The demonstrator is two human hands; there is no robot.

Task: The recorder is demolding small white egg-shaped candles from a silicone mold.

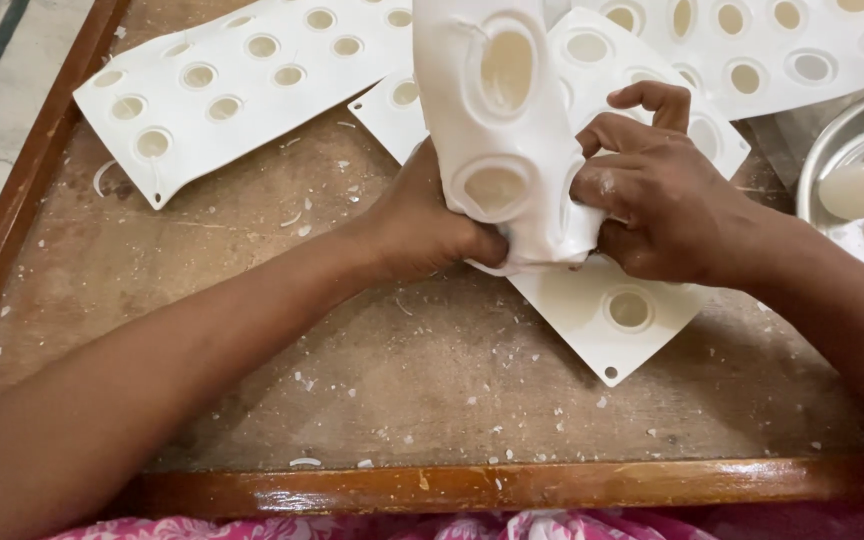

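A white flexible mould sheet [497, 110] with oval cavities stands bent upright at the middle of the wooden table. My left hand [422, 225] grips its lower left part from behind. My right hand [652, 195] pinches and folds its lower right edge, thumb pressed into the sheet. Beneath both hands lies another flat white mould sheet [612, 315] with round cavities.
More white mould sheets lie at the back left [222, 85] and back right [782, 50]. A metal bowl [832, 140] at the right edge holds pale oval pieces [857, 190]. White flakes litter the wooden table [352, 370], which has a raised brown rim [472, 487].
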